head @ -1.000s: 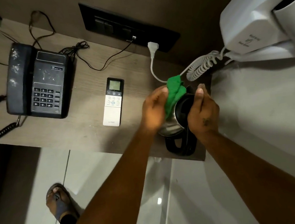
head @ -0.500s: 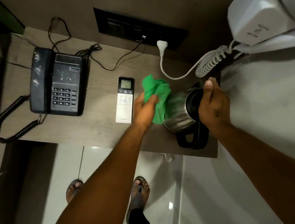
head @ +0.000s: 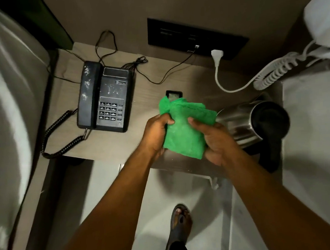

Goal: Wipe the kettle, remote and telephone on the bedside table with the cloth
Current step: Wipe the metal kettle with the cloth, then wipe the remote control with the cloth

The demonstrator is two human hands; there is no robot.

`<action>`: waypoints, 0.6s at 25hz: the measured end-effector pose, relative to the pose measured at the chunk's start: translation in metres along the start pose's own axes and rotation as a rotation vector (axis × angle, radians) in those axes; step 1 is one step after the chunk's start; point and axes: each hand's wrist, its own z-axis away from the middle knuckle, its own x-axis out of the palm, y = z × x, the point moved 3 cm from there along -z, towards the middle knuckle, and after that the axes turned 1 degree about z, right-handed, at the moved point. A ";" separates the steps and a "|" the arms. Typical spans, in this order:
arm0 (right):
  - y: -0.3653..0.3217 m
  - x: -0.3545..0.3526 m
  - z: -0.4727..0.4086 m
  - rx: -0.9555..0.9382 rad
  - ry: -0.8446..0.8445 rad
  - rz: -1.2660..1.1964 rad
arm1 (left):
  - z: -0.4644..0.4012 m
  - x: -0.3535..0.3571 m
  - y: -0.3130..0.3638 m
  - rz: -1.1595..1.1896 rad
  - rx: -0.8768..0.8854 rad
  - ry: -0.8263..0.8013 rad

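Observation:
Both hands hold the green cloth (head: pixel 184 131) above the middle of the bedside table (head: pixel 106 146). My left hand (head: pixel 157 133) grips its left edge and my right hand (head: pixel 217 138) its right edge. The cloth hides most of the white remote (head: pixel 174 94); only its dark top end shows. The steel kettle (head: pixel 247 123) stands alone on its black base at the right, lid open. The black telephone (head: pixel 105 96) with dusty smears rests at the left, handset in its cradle.
A white plug and cord (head: pixel 217 55) lie behind the kettle below a black socket panel (head: pixel 196 36). A white wall unit with a coiled cord (head: pixel 275 71) hangs at the right. The bed (head: pixel 6 118) borders the left. My sandalled foot (head: pixel 179 227) is on the floor.
My right hand has let go of the kettle and taken the cloth's right edge. The cloth moved left off the kettle and now covers the remote. The camera shifted, bringing the bed into view.

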 end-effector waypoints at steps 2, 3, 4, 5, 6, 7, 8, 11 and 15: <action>-0.006 -0.006 -0.008 -0.046 0.050 0.029 | -0.004 -0.015 -0.005 -0.222 0.125 0.216; -0.013 -0.007 -0.012 -0.064 0.071 0.069 | -0.003 -0.022 -0.008 -0.382 0.206 0.335; -0.023 -0.006 -0.017 -0.091 0.104 0.134 | 0.000 -0.026 -0.012 -0.582 0.289 0.438; -0.034 -0.005 -0.023 -0.138 0.151 0.222 | 0.006 -0.026 -0.019 -0.782 0.356 0.501; -0.045 -0.001 -0.029 -0.212 0.205 0.347 | 0.010 -0.023 -0.028 -0.950 0.396 0.530; -0.057 0.005 -0.034 -0.316 0.254 0.510 | 0.013 -0.019 -0.038 -1.075 0.409 0.543; -0.068 0.013 -0.038 -0.457 0.283 0.690 | 0.013 -0.015 -0.046 -1.150 0.406 0.544; -0.074 0.040 -0.056 -0.824 0.213 1.144 | 0.005 -0.013 -0.060 -1.181 0.359 0.532; -0.036 0.061 -0.095 -0.732 0.028 1.697 | -0.002 -0.021 -0.065 -1.105 0.367 0.585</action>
